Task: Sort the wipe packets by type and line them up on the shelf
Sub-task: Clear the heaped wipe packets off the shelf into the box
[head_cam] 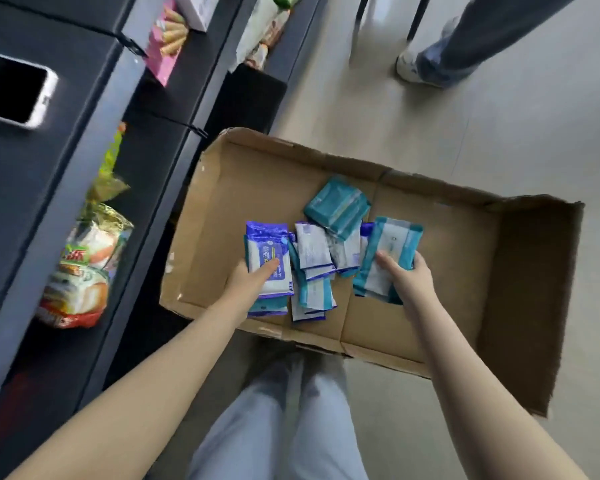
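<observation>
cardboard box (520, 271): left hand (246, 278) holds blue packet (269, 258), right hand (409, 275) teal packet (388, 251).

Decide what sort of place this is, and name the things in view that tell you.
Probably a shop aisle or stockroom: dark shelves holding snack bags, and a cardboard box of wipe packets on the floor beside them.

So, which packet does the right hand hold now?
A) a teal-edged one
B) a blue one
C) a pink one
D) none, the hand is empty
A: the right hand grips a teal-edged packet above the cardboard box, while the left hand holds the blue packet.
</observation>
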Motion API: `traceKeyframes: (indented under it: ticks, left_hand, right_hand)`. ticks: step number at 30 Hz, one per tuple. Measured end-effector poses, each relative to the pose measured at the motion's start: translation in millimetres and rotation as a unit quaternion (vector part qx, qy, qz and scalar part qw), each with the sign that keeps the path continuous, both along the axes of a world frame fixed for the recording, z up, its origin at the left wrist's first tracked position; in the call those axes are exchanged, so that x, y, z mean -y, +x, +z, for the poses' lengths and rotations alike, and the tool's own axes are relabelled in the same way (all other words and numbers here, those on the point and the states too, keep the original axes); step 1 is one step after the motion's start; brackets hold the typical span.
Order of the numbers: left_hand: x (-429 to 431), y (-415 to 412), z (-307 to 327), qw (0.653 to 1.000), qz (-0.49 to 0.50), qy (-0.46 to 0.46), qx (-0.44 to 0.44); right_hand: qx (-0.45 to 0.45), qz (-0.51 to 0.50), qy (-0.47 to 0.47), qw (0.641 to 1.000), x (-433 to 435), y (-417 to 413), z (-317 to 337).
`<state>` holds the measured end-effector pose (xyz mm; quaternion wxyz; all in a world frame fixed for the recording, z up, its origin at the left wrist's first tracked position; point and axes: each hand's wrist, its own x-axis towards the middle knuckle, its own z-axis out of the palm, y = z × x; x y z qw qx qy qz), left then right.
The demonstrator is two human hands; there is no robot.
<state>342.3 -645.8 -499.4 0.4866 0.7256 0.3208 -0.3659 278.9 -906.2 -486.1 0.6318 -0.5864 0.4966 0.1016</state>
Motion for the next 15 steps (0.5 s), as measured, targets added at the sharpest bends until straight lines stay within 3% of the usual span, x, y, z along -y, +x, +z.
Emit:
traceKeyframes:
  ticks: [7,10,15]
  left_hand:
    - [30,-15,-124,0.989,0.116,-0.045,-0.074]
    - [28,-30,-140,0.992,0.084,0.006,-0.096]
    - [7,-45,-150,0.987,0.086,0.006,-0.137]
  right_hand:
    - [-0.02,0.034,0.027,0.999,-3,20,-127]
    - [-0.023,0.062,0.03,0.997,-9,28,-146]
    - [-0.063,0.073,-0.02,0.995,-20,32,-153]
